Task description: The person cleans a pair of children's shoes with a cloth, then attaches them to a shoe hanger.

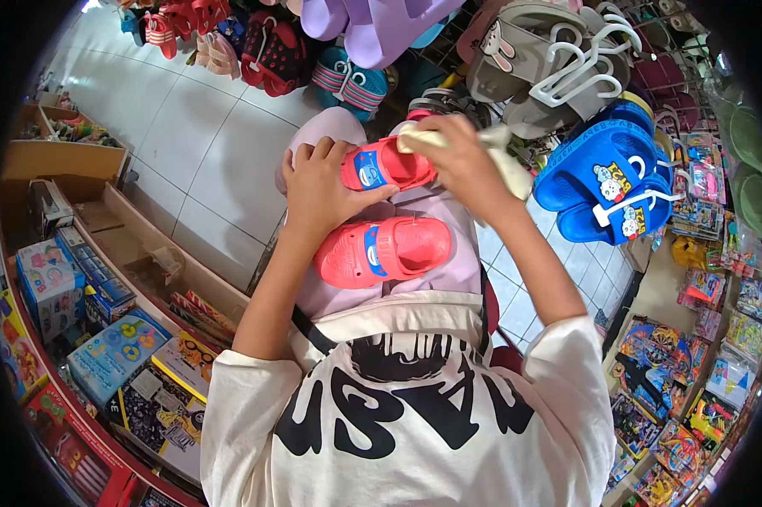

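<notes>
left hand (320,190) has a red shoe (372,171) gripped, right hand (464,165) clutches a pale cloth (509,169), pretty blurry tbh, hiding part of the shoe

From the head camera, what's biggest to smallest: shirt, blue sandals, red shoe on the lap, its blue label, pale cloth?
1. Shirt
2. Blue sandals, as a pair
3. Red shoe, pale cloth: unsure which; the right hand partly hides the cloth
4. Blue label

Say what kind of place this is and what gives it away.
Likely a small shop selling footwear and toys: blue sandals on a white hanger, colourful packaged goods on the right, and printed boxes on the left.
</notes>
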